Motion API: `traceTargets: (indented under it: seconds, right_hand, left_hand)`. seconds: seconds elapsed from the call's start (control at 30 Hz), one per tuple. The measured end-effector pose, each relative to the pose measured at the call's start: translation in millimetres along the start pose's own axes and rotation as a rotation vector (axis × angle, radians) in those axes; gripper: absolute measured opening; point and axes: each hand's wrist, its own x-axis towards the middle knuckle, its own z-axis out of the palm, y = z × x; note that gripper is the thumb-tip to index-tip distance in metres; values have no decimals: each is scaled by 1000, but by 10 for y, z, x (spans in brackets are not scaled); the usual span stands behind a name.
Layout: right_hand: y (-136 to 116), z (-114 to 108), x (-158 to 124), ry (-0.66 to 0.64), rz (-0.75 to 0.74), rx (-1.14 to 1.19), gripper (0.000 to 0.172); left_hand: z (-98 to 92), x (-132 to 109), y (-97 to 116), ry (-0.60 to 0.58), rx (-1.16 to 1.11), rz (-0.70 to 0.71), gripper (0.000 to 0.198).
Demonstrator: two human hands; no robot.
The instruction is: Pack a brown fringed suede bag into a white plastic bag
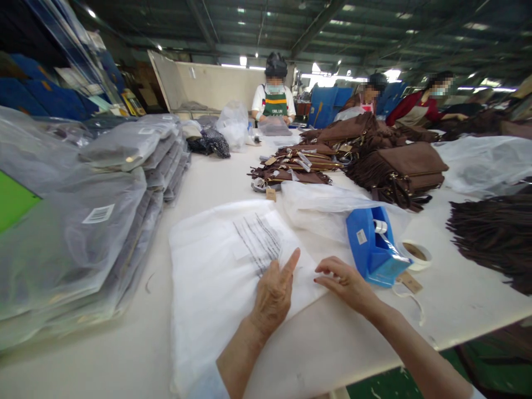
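Note:
A white cloth bag (208,266) lies flat on the table in front of me, with several dark, streaky lines across its upper part. My left hand (272,293) rests on its right half, index finger stretched out and the other fingers partly hidden beneath the hand. Just beyond the bag's right edge is my right hand (343,282), thumb and fingers apart, with nothing visible between them. Close to that hand stands a blue tape dispenser (363,252) with clear tape. A white tape roll (417,255) and a brown tag (409,281) on a white cord lie beside it.
Grey packages in clear bags (103,244) are stacked at left. Brown fringed handbags (409,166) pile up at right, with dark fringe (494,233) nearer me. Clear plastic (316,208) lies behind the dispenser. Across the table stands a co-worker in a green apron (274,105); others work farther right.

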Motion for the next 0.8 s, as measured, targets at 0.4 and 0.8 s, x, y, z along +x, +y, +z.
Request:
traceTargets:
  seconds: [0.4,0.8]
  right_hand:
    - [52,213,59,-38,202,-90,7]
    - [-317,80,168,48,150,-66,12]
  left_hand:
    - [-23,18,32,-60,-6,-57,35]
    - [-54,22,83,-49,-19,-67,25]
